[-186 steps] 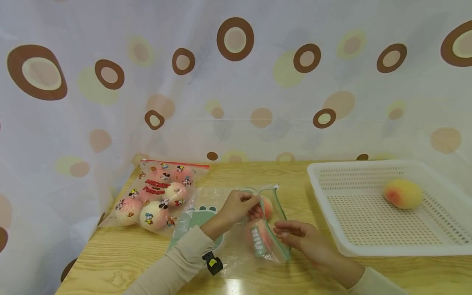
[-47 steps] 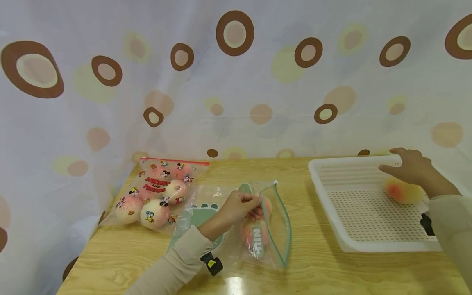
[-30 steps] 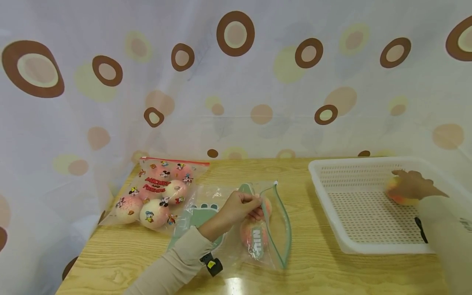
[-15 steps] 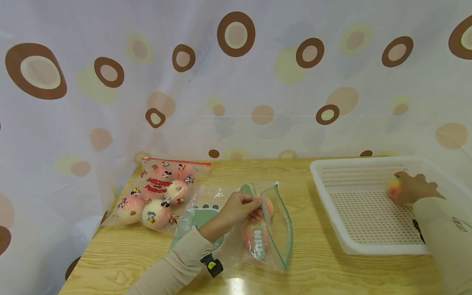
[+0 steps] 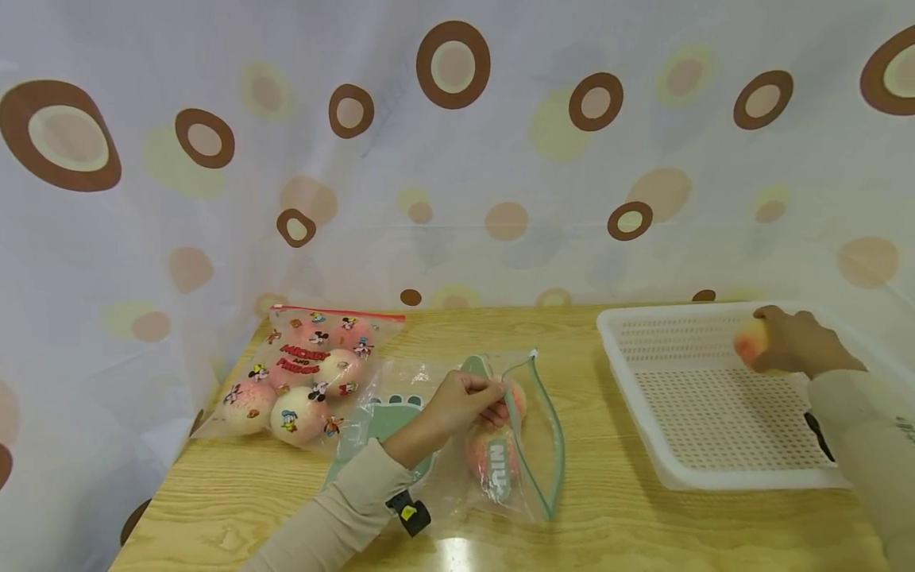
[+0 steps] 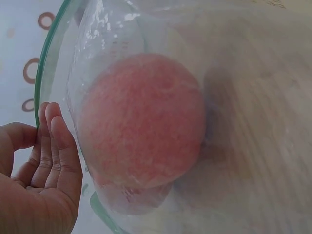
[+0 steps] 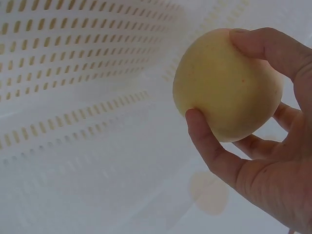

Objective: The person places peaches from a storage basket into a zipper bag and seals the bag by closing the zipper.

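Note:
My left hand (image 5: 457, 409) pinches one lip of a clear zip bag (image 5: 498, 470) with green trim, between thumb and fingertips. The bag's mouth gapes toward the right, and peaches (image 6: 144, 119) show through its plastic in the left wrist view. Over at the right, my right hand (image 5: 804, 343) grips a yellow peach (image 5: 750, 342) with a red blush. The right wrist view shows its thumb and fingers spread around the peach (image 7: 226, 85), which is raised above the floor of the white basket (image 5: 639, 445).
A second zip bag (image 5: 300, 373) with a red top strip and cartoon prints, full of peaches, lies at the left on the wooden table (image 5: 229, 492). A patterned curtain (image 5: 457, 167) hangs behind the table. Bare wood (image 5: 593, 397) runs between the green-trimmed bag and the basket.
My right hand has left the bag's mouth, reached into the basket, closed around the peach and lifted it slightly up and left. My left hand keeps its pinch on the bag.

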Motion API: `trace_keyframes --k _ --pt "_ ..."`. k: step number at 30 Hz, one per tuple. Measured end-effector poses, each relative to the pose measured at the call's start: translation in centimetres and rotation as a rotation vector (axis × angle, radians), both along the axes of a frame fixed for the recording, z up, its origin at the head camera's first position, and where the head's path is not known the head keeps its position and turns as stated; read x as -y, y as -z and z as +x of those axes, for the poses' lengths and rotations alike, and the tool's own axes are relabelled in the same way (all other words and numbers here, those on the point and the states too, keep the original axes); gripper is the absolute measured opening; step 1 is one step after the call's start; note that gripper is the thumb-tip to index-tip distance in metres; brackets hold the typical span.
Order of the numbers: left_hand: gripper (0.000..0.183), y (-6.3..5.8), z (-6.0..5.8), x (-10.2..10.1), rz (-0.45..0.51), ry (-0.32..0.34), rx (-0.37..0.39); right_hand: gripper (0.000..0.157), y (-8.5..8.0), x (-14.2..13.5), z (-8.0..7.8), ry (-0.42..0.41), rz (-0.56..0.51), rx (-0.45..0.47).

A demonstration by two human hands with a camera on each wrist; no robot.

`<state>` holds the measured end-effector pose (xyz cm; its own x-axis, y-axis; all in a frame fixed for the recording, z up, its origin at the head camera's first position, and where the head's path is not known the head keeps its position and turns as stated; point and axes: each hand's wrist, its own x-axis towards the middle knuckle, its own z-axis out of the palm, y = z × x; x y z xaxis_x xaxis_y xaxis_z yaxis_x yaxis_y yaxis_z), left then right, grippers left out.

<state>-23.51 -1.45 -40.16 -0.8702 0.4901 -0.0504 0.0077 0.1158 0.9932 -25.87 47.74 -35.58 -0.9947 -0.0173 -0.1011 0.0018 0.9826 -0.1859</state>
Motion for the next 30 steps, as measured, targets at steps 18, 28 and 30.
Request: trace_keyframes --k 18,28,30 --pt "0.032 0.0 -0.1 0.3 0.020 -0.014 -0.013 0.080 -6.8 11.9 2.1 -0.177 -0.108 -0.237" --pt "0.032 -0.2 -0.1 0.1 0.039 -0.013 0.013 0.088 -7.2 19.5 6.0 -0.210 -0.528 -0.188" --pt "0.032 -0.2 -0.1 0.1 0.043 -0.008 0.023 0.089 -6.5 20.7 6.9 -0.197 -0.633 -0.130"
